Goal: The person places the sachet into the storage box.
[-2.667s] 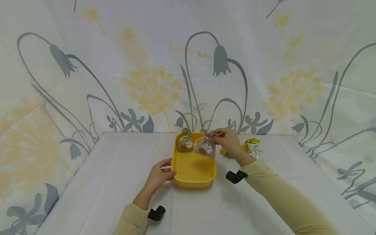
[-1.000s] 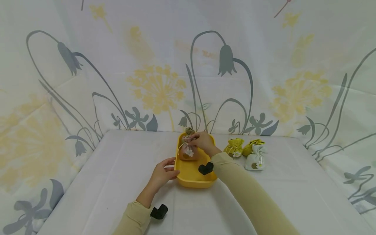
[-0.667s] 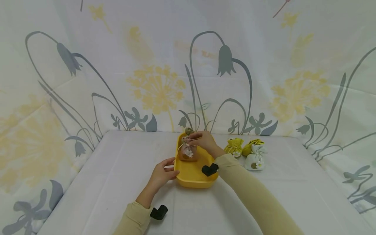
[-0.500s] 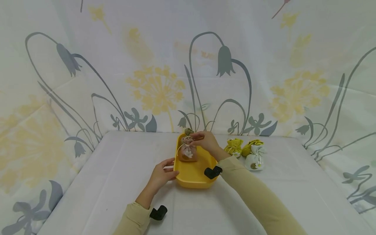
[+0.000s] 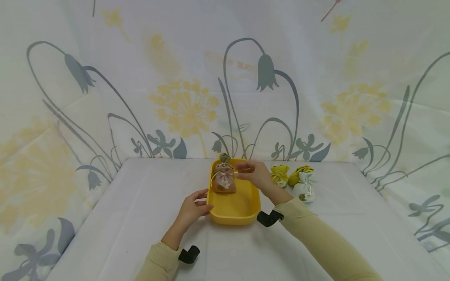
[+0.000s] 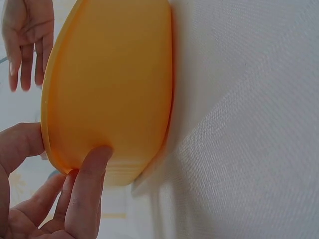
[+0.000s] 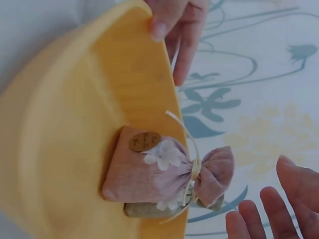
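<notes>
A yellow plastic tray [image 5: 234, 219] stands on the table. My left hand [image 5: 191, 207] grips its left rim, thumb on the edge and fingers against the outer wall. Inside, toward the far left, sits a pink drawstring pouch [image 5: 225, 185] with a white flower, a round tag and a cord bow. Behind it is an olive-green drawstring pouch [image 5: 225, 157], mostly hidden. Just right of the pink pouch's gathered neck hovers my right hand [image 5: 258, 177], holding nothing. In the right wrist view, its fingers [image 7: 273, 204] are spread apart from the pouch.
Right of the tray, a yellow-green pouch [image 5: 280, 175], another yellow-green pouch [image 5: 298, 174] and a pale white pouch [image 5: 305, 190] stand close together. A white cloth covers the table [image 5: 154, 183]. Behind rises a flower-printed curtain [image 5: 190, 47].
The right hand carried the pink pouch over the tray, set it in front of the olive one, let go and drew back to the right. The left hand stayed on the rim.
</notes>
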A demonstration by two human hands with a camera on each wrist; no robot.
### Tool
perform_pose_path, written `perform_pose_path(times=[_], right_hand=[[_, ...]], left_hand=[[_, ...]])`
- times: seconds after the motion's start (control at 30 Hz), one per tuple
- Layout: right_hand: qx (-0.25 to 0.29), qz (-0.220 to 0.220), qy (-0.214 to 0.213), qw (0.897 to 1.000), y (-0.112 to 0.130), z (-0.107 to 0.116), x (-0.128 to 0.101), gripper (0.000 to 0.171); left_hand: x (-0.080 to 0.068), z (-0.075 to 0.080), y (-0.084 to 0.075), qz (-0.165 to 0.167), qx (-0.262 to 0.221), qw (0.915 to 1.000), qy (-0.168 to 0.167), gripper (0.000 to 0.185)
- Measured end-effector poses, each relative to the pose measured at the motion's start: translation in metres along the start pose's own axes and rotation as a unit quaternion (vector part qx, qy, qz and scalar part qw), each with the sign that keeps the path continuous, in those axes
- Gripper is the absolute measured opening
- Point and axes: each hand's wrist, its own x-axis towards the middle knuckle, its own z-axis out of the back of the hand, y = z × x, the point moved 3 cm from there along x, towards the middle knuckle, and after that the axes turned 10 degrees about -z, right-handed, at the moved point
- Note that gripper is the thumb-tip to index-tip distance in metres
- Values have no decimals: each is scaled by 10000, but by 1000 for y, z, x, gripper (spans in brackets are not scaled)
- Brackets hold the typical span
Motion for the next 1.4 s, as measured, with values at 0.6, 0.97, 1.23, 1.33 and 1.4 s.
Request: perform_pose_path(times=[0.6, 0.97, 1.23, 1.33, 1.4], right_hand=[[78, -135, -293, 9994, -34, 33, -44, 41], [412, 171, -648, 9969, -59, 55, -65, 38], [237, -17, -889, 9958, -79, 69, -78, 43], [178, -50, -1011, 9947, -85, 76, -81, 44], [141, -53, -1108, 9937, -89, 81, -83, 44]], left_hand=[[-1, -1, 0, -27, 40, 10000, -34, 54], [-1, -1, 0, -62, 26, 10000, -35, 55], [-2, -2, -1, -24, -9, 10000, -24, 55], [-2, -2, -1, -21, -15, 10000, -27, 55], [-2, -2, -1, -28, -15, 10000, -29, 55]])
